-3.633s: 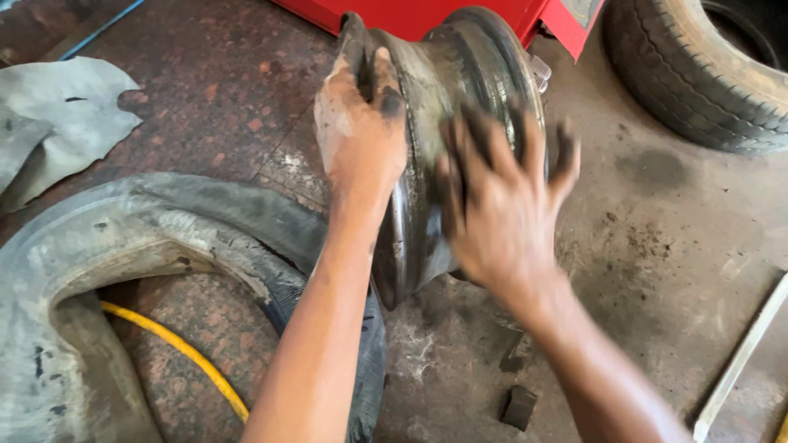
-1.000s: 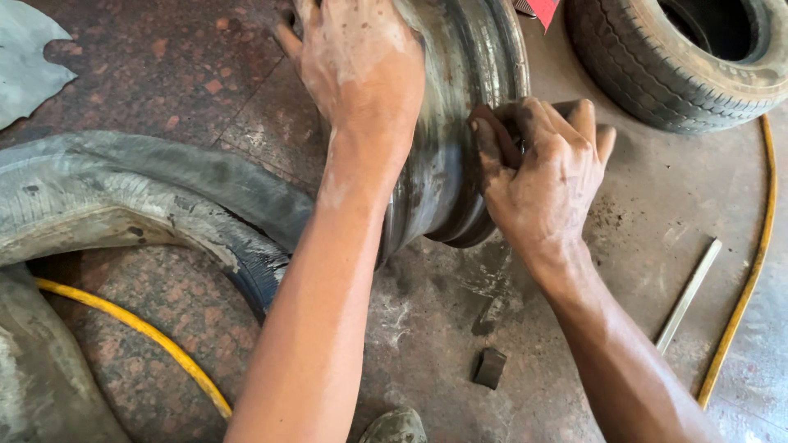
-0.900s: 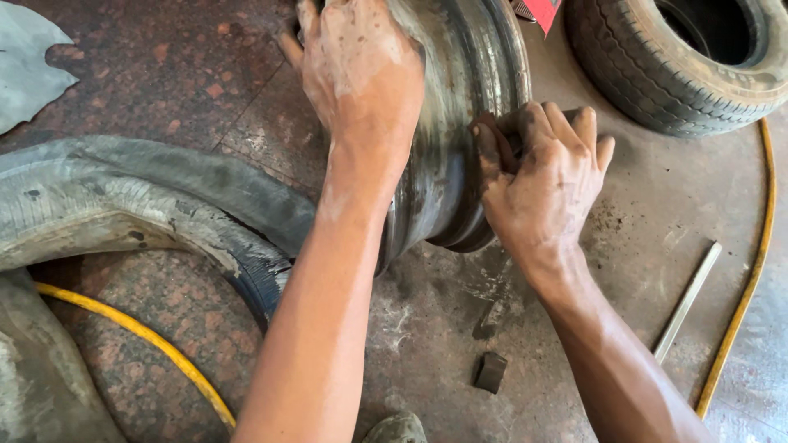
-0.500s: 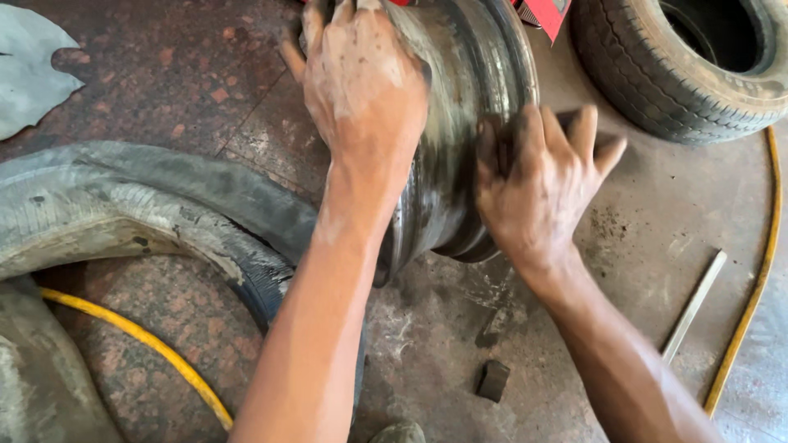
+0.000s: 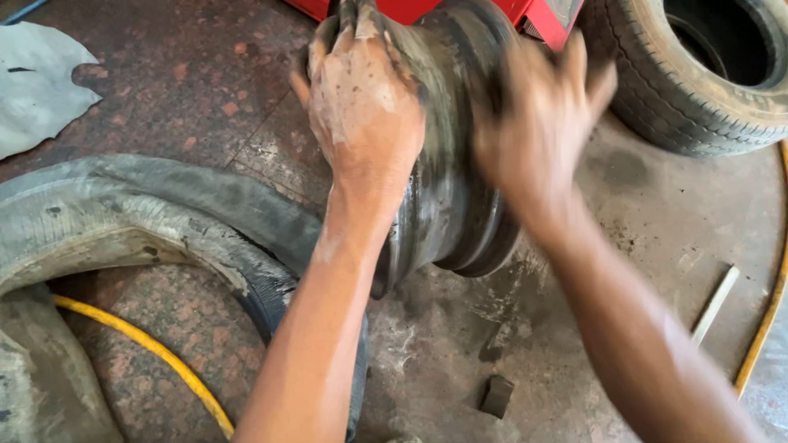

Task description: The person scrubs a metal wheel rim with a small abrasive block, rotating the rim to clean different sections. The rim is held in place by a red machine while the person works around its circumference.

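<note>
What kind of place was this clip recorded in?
Most likely a tyre repair workshop. A bare steel wheel rim stands upright on the stained floor under the left hand and right hand. A removed tyre lies beside it, another tyre behind, and a yellow hose runs across the floor.

Left hand (image 5: 361, 107) palm down, fingers curled; right hand (image 5: 542, 123) blurred, fingers spread.

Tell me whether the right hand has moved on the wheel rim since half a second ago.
Yes. The right hand, blurred with motion, now sits higher on the wheel rim, its fingers nearer the red machine behind. The left hand grips the rim's near edge as before.
</note>
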